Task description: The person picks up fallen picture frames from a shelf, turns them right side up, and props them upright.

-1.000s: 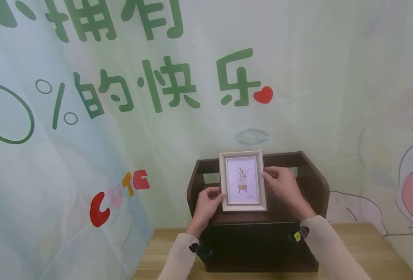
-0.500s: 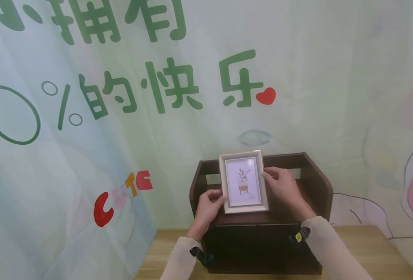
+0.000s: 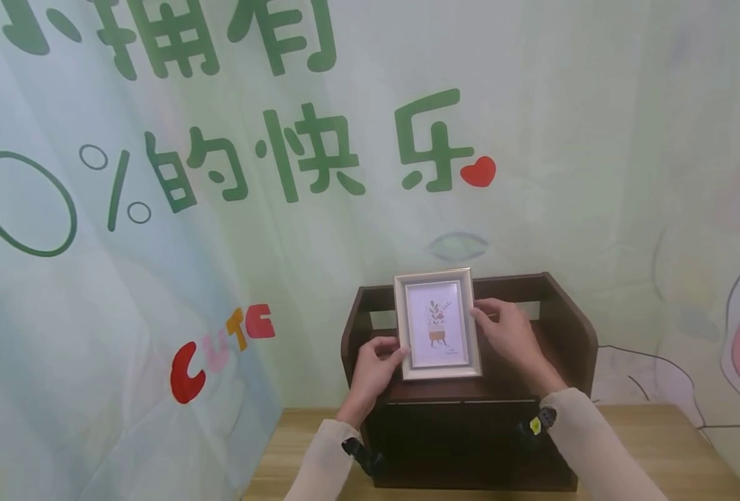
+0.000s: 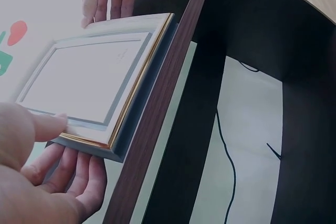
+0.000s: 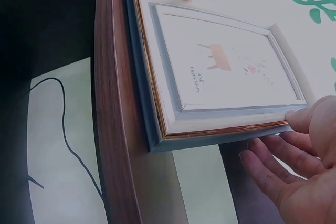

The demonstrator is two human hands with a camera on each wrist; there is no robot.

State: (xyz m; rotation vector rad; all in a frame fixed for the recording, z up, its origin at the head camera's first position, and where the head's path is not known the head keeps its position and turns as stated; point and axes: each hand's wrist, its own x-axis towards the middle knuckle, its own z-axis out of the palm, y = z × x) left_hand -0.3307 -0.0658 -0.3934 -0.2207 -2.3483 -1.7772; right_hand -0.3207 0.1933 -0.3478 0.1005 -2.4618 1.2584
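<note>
A cream-coloured picture frame (image 3: 438,323) with a potted-plant print stands nearly upright on the upper level of a dark brown wooden shelf (image 3: 560,327), leaning slightly. My left hand (image 3: 372,369) pinches its lower left edge. On the opposite side, my right hand (image 3: 510,334) pinches the edge higher up. The left wrist view has the left thumb (image 4: 50,127) on the frame's face and the other fingers behind it. Likewise, in the right wrist view, the right thumb (image 5: 300,120) lies on the front border, with fingers behind. The frame's lower edge sits close to the shelf's front edge.
The shelf stands on a light wood table (image 3: 664,438), against a pale curtain (image 3: 564,174) printed with green characters. Raised side panels and a back rail bound the upper level. A thin black cable (image 4: 231,166) shows through an opening below.
The head view has shifted slightly, so the shelf and curtain appear a little further right. The picture frame has tilted very slightly; both hands keep hold of its edges.
</note>
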